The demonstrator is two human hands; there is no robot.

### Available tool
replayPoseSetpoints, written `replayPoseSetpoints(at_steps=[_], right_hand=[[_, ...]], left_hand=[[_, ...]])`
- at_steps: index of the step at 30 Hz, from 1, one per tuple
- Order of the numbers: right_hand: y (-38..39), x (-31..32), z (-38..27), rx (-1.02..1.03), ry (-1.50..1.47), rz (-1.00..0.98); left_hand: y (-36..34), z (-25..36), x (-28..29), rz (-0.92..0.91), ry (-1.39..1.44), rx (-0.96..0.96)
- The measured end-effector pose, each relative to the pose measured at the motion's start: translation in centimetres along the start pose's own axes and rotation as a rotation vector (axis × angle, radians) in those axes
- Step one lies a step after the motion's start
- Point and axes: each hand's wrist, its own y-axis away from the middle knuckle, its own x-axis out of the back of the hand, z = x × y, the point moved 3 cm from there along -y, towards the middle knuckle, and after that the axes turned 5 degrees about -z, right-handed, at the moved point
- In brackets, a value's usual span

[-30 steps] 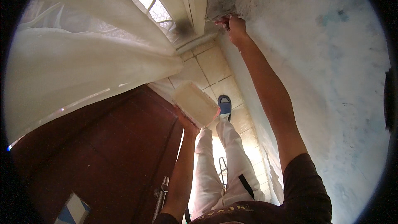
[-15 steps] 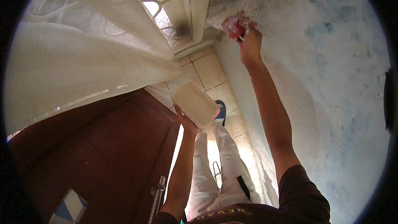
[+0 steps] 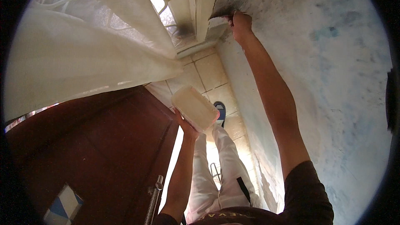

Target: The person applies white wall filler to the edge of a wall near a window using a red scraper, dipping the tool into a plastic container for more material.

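Observation:
My left hand (image 3: 185, 124) grips the side of a shallow rectangular tub (image 3: 209, 123), pale inside with a pinkish edge, held above the floor in front of my legs. Whether the beige inside is liquid or the bare bottom I cannot tell. At the end of my outstretched right arm, my right hand (image 3: 241, 24) is closed on a pinkish-red, shaggy-looking thing (image 3: 227, 18), mostly hidden by the fingers. It is up against the blotchy white and blue wall (image 3: 316, 79), beside the window frame, where the surface is dark and smudged.
A sheer cream curtain (image 3: 87, 54) hangs at the left before a barred window (image 3: 160, 6). Below it stands a dark brown door (image 3: 104, 141) with a metal handle (image 3: 156, 196). Beige tiles (image 3: 210, 68) cover the narrow floor; a blue sandal (image 3: 219, 109) is on my foot.
My right hand has moved up and slightly left along the wall, toward the window frame. Less of the pinkish-red thing shows now. The tub has shifted only slightly.

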Motion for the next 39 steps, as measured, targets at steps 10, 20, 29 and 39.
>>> replayPoseSetpoints(at_steps=[10,20,29,39], right_hand=[[16.2,-0.1,-9.9,0.355,-0.078,-0.073],[6.8,2.7,4.9,-0.09,0.264,-0.205],[7.0,-0.9,-6.3,-0.054,-0.127,-0.199],[13.8,4.1,-4.0,0.552,0.183,-0.112]], left_hand=[[0.1,-0.3,-0.1,0.08,0.071,0.039],[-1.0,-0.4,2.7,-0.111,0.045,0.009],[0.6,-0.4,0.3,0.039,-0.018,-0.032],[1.0,-0.6,-0.5,-0.032,0.027,-0.067]])
